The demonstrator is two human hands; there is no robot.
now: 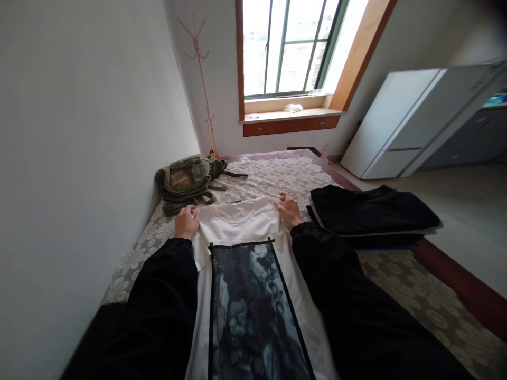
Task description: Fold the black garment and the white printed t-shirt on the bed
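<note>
A white T-shirt (245,232) lies flat at frame centre, long axis running bottom to top, collar pointing up. The left hand (187,221) and right hand (289,210) pinch its shoulders.

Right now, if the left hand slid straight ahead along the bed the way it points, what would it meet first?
Probably the olive-green canvas backpack. The left hand rests at the shoulder of the white T-shirt with the dark print panel, and the backpack lies just beyond it, though depth is hard to judge.
</note>
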